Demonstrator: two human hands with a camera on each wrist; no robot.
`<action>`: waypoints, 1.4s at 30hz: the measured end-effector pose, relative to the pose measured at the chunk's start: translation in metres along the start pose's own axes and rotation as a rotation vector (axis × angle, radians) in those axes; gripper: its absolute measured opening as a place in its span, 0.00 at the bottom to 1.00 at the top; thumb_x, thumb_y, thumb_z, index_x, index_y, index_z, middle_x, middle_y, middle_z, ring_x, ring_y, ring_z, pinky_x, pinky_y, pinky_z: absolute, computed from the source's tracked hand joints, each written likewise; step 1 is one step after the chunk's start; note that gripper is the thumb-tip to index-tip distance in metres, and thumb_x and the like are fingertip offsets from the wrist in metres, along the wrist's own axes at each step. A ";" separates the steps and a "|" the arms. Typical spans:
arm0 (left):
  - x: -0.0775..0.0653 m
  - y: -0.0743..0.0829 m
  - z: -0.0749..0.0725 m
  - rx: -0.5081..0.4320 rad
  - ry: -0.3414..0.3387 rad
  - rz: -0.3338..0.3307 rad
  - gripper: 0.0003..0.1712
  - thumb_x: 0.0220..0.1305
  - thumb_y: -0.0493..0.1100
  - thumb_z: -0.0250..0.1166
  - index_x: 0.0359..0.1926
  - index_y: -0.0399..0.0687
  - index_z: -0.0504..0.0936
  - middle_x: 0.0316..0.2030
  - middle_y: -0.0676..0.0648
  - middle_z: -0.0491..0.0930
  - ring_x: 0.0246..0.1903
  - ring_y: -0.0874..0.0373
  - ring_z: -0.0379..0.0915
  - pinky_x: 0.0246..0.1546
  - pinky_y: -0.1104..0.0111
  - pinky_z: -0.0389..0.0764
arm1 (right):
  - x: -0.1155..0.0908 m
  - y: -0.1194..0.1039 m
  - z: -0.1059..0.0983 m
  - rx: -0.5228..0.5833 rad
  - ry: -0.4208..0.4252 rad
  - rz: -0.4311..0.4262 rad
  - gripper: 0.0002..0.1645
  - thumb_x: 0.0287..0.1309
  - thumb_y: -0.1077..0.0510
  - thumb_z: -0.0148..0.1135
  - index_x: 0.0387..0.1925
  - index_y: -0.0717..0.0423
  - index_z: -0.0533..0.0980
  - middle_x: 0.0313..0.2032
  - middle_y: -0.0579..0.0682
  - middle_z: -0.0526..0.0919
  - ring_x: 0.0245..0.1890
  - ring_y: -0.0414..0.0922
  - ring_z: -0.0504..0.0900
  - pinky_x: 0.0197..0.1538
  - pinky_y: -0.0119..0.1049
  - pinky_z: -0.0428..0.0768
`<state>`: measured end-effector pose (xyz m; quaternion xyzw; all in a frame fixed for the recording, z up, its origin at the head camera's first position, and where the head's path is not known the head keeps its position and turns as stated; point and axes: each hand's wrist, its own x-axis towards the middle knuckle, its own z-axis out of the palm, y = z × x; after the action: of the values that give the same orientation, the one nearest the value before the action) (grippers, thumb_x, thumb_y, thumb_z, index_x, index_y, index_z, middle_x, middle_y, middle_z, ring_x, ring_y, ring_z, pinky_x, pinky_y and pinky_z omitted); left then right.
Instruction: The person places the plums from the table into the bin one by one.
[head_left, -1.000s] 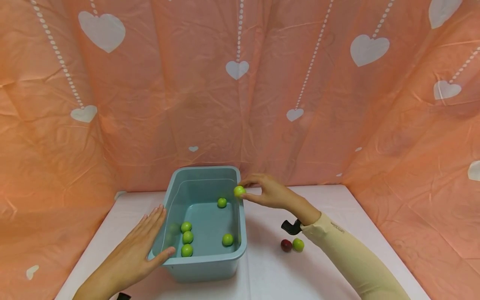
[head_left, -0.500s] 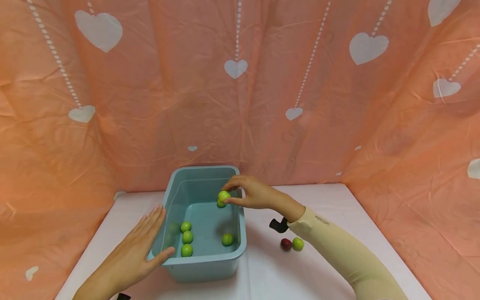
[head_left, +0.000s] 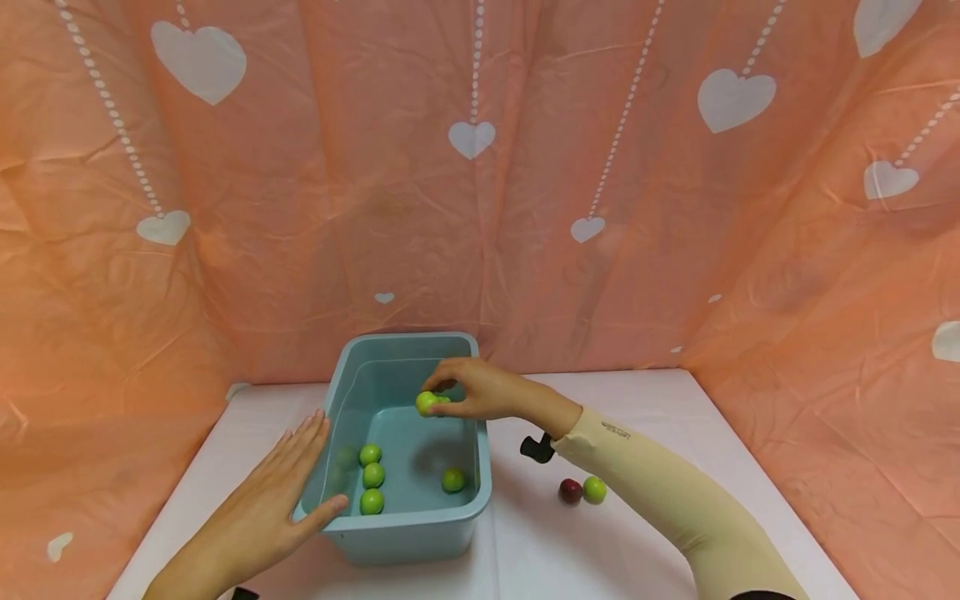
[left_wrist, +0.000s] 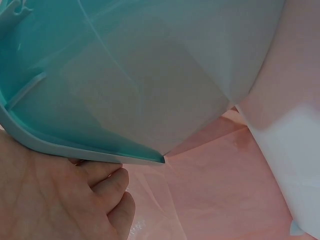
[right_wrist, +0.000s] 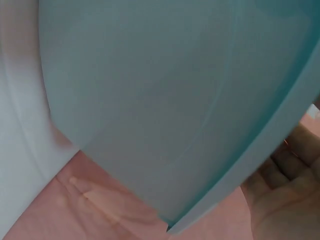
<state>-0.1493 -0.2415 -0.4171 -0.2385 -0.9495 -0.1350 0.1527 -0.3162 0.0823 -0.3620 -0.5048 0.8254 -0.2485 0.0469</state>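
My right hand [head_left: 474, 390] reaches over the right side of a blue-grey plastic tub [head_left: 408, 523] and pinches a small round green fruit [head_left: 426, 404] between thumb and fingers, above the tub floor. Behind it another green fruit [head_left: 444, 401] is mostly hidden by my fingers. Three green fruits [head_left: 372, 476] stand in a row along the tub's left side, and a single green fruit [head_left: 453, 480] lies near its front right. My left hand [head_left: 270, 492] rests at the tub's left rim with straight fingers, thumb at the front corner; the left wrist view shows its fingers [left_wrist: 111, 187] by the rim.
On the white-covered table [head_left: 525, 533], right of the tub, a dark red fruit [head_left: 571, 492] lies beside a green fruit [head_left: 595, 490], under my right forearm. Orange-pink sheeting [head_left: 420, 217] with white hearts hangs behind and on both sides.
My right hand has moved left from the tub's right rim to over its inside, carrying the green fruit slightly lower. My left hand has stayed in place.
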 end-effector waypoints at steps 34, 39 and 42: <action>-0.001 -0.003 0.002 -0.004 0.041 0.027 0.56 0.72 0.65 0.69 0.82 0.32 0.58 0.82 0.32 0.56 0.82 0.40 0.53 0.79 0.80 0.27 | 0.053 -0.006 0.029 -0.093 -0.211 -0.029 0.18 0.71 0.52 0.73 0.55 0.58 0.86 0.52 0.51 0.88 0.53 0.46 0.87 0.56 0.22 0.80; -0.002 -0.003 0.002 -0.007 0.038 0.029 0.57 0.72 0.65 0.68 0.83 0.32 0.57 0.82 0.33 0.56 0.81 0.38 0.54 0.80 0.79 0.28 | 0.056 -0.008 0.031 -0.082 -0.229 -0.011 0.18 0.71 0.53 0.73 0.56 0.58 0.86 0.54 0.52 0.88 0.54 0.48 0.88 0.56 0.23 0.81; -0.002 -0.002 0.003 -0.004 0.045 0.033 0.56 0.72 0.65 0.68 0.83 0.32 0.58 0.82 0.33 0.56 0.81 0.38 0.54 0.80 0.78 0.29 | 0.058 -0.008 0.032 -0.082 -0.237 -0.009 0.18 0.71 0.53 0.73 0.56 0.58 0.86 0.53 0.52 0.88 0.54 0.47 0.88 0.56 0.24 0.82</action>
<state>-0.1494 -0.2432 -0.4207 -0.2513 -0.9415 -0.1397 0.1755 -0.3269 0.0183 -0.3760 -0.5357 0.8213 -0.1533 0.1226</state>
